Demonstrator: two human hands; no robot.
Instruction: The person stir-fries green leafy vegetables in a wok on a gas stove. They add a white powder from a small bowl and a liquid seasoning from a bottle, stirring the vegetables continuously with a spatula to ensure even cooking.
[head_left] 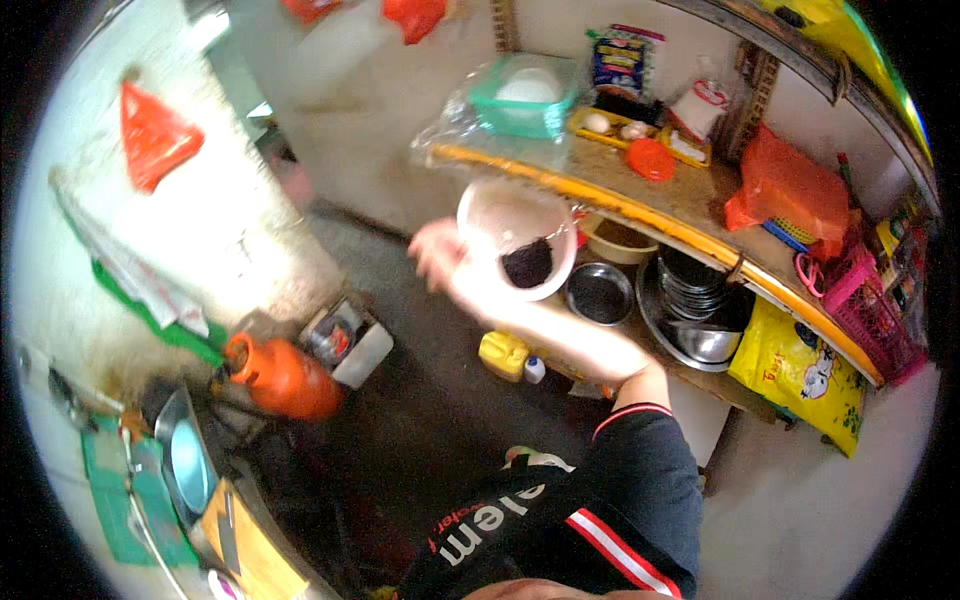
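My right arm reaches across from the lower right, with my right hand (438,255) beside the left side of a white basin (505,205). The fingers are slightly curled and apart, blurred, with nothing visible in them. The basin holds a dark mass (525,262) and stands at the lower shelf, under the orange-edged upper shelf. Next to it are a steel bowl (600,270) of dark contents, a cream bowl (622,230) and a stack of steel dishes (690,285) in a large pan. My left hand is not in view.
An orange gas cylinder (280,375) and a small stove (345,340) stand at the left. A yellow jug (503,354) is below the shelf. A counter with a cutting board (260,550) lines the lower left. The upper shelf (590,180) holds a green container, trays and bags.
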